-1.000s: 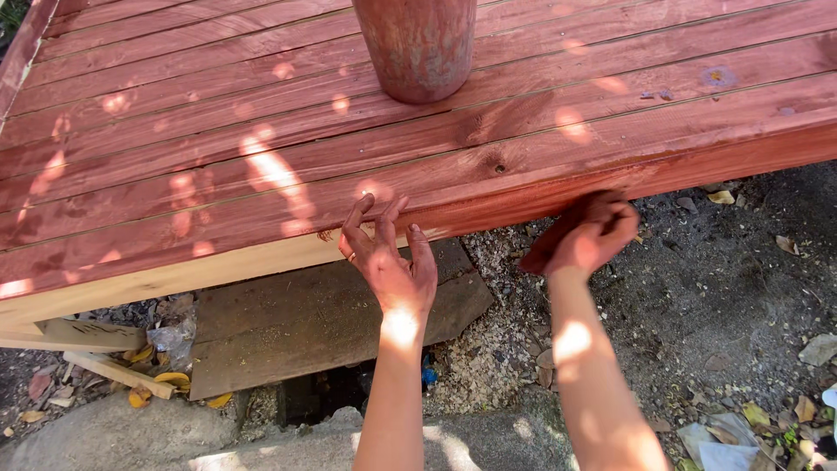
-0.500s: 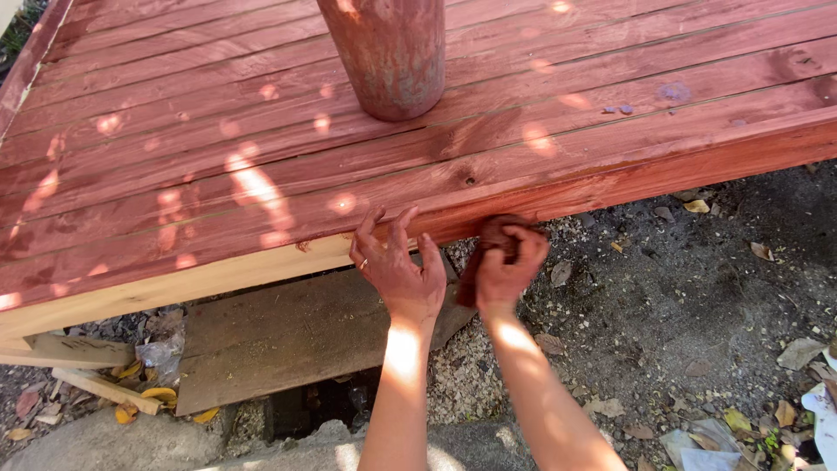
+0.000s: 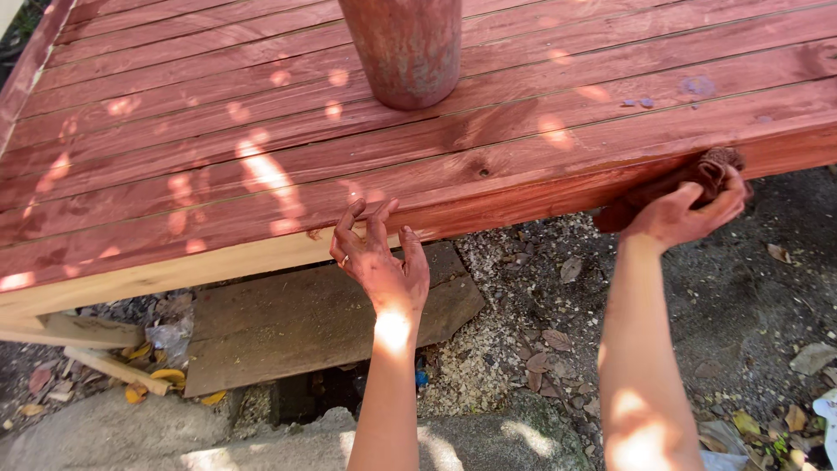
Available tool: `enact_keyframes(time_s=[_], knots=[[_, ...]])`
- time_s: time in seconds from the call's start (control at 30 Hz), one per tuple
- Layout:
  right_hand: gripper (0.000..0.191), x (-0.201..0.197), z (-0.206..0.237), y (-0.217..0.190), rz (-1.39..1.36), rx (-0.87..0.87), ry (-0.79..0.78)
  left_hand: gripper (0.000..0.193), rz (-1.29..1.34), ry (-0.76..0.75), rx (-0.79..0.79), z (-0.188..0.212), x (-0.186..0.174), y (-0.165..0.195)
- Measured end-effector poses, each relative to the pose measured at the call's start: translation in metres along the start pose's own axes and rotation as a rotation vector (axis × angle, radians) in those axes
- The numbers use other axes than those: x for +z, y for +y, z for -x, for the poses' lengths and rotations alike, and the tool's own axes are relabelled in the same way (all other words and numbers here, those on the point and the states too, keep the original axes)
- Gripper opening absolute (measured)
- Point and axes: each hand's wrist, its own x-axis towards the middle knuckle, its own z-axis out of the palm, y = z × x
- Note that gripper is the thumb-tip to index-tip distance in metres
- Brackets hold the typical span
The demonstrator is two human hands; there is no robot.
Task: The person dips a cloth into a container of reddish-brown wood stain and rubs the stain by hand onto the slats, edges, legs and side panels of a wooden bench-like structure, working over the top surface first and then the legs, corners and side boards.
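Observation:
A wooden slat deck (image 3: 261, 157), stained reddish brown, fills the upper part of the head view. Its front edge board is stained on the right and bare pale wood (image 3: 174, 270) on the left. My left hand (image 3: 379, 262) rests with spread fingers against that front edge, where the stain ends. My right hand (image 3: 684, 214) presses a stained brown rag (image 3: 689, 179) against the edge board further right. A rusty red round post (image 3: 405, 48) stands on the deck above my hands.
Below the deck lies a flat wooden plank (image 3: 296, 323) on gravel and sawdust. Dry leaves (image 3: 558, 340) are scattered on the dirt at right. Wood offcuts (image 3: 105, 362) and yellow scraps lie at lower left. A concrete slab (image 3: 261, 440) runs along the bottom.
My right hand slid the rag left next to my left hand, then swept it far right along the deck's front edge. My left hand stayed against the edge.

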Motion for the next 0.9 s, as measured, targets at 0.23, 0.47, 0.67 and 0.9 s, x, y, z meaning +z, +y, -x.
enact_keyframes(time_s=[0.23,0.47,0.67,0.9], knots=[[0.033,0.029,0.135,-0.123,0.074,-0.037,-0.109,0.041,-0.079,0.077,-0.110,-0.010,-0.026,-0.028],[0.047,0.034,0.271,-0.251,-0.121,-0.332,-0.484,0.037,-0.231,0.138,-0.137,-0.001,-0.086,-0.074],[0.037,0.050,0.316,-0.276,-0.453,-0.888,-0.932,0.036,-0.287,0.187,-0.208,0.011,-0.120,-0.094],[0.041,0.046,0.258,-0.204,-0.272,-1.293,-1.016,0.036,-0.213,0.211,-0.197,0.001,-0.106,-0.094]])
